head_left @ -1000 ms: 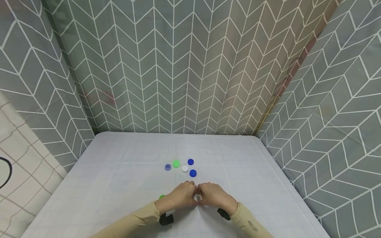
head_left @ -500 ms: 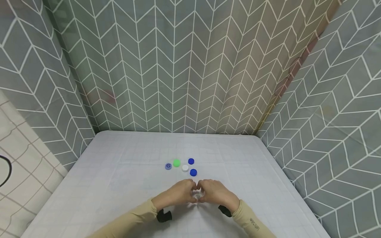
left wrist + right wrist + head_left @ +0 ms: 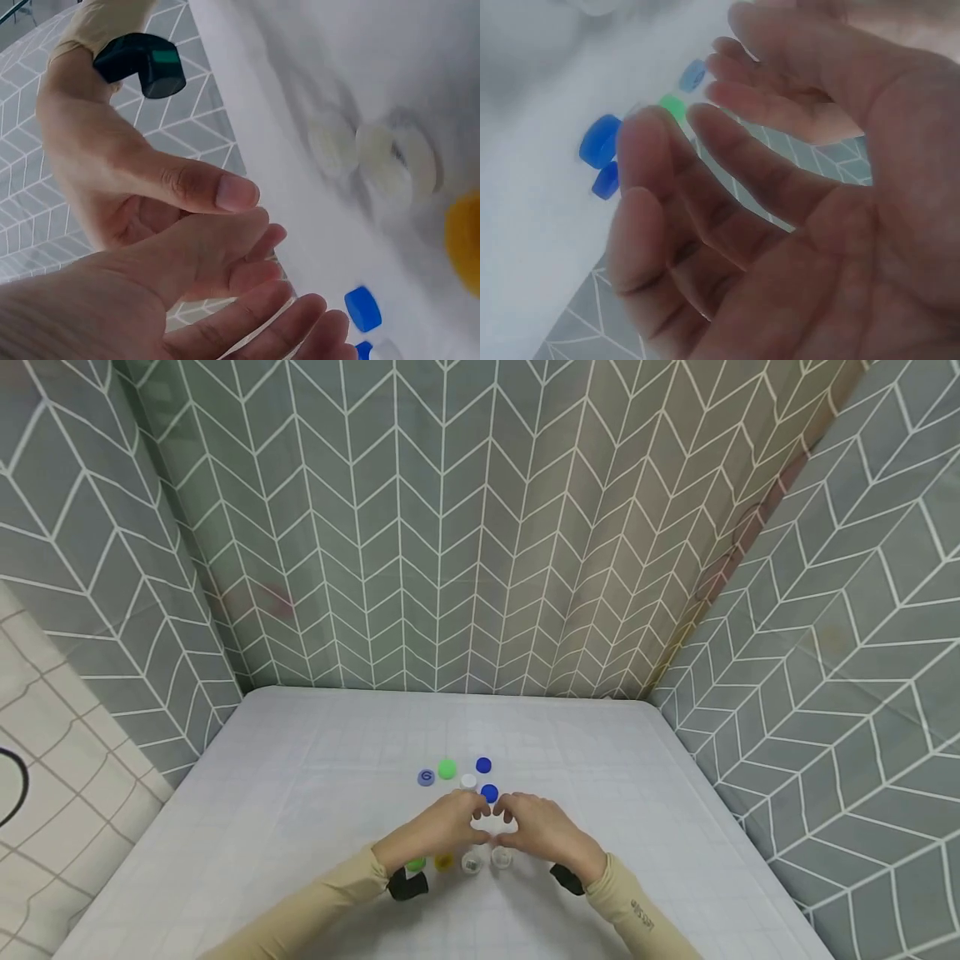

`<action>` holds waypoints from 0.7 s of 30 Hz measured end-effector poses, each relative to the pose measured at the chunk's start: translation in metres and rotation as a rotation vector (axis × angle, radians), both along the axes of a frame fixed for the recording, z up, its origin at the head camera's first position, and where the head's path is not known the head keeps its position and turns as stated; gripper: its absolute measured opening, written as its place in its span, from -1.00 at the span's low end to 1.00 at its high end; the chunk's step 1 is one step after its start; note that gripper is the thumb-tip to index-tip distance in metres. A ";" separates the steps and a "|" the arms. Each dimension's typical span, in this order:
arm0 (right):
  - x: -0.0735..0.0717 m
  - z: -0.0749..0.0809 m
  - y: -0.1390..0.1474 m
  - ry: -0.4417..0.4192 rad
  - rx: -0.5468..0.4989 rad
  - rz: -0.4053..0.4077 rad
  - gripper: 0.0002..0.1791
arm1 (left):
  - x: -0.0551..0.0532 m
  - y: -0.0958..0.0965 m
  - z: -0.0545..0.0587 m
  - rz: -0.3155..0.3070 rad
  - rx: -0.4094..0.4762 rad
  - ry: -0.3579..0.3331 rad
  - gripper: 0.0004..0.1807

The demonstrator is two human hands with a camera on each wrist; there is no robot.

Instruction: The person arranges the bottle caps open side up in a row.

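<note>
White cloth-covered table (image 3: 600, 760): beyond the left hand (image 3: 441, 824), two round blue caps (image 3: 483, 765), white cap (image 3: 468, 781), light-green disc (image 3: 447, 769), lettered light-blue disc (image 3: 426, 777); nearer, green cap (image 3: 416, 865), yellow cap (image 3: 444, 862), two whitish caps (image 3: 502, 858).

the left hand (image 3: 441, 825) and right hand (image 3: 546, 828) have let go of the pale cap (image 3: 502, 858) and moved forward past it; a second pale cap (image 3: 471, 863) and yellow cap (image 3: 444, 862) now show behind them.

Grey chevron-patterned curtains (image 3: 450, 527) back and flank a white table (image 3: 337, 743).
</note>
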State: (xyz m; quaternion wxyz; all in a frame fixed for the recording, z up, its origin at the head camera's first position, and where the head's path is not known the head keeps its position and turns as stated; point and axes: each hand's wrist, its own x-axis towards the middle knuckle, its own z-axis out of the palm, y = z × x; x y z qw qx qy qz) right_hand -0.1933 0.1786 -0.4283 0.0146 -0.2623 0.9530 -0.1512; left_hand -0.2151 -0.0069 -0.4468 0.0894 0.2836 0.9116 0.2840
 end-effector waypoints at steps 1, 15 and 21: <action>-0.001 0.000 0.000 0.000 -0.006 -0.008 -0.62 | -0.002 -0.001 0.001 0.009 -0.002 -0.003 -0.61; -0.028 0.000 0.007 0.028 -0.113 -0.133 -0.53 | -0.028 -0.009 0.007 0.053 0.009 -0.094 -0.59; -0.036 -0.003 0.008 0.021 -0.135 -0.157 -0.47 | -0.037 -0.006 0.005 0.080 -0.032 -0.107 -0.54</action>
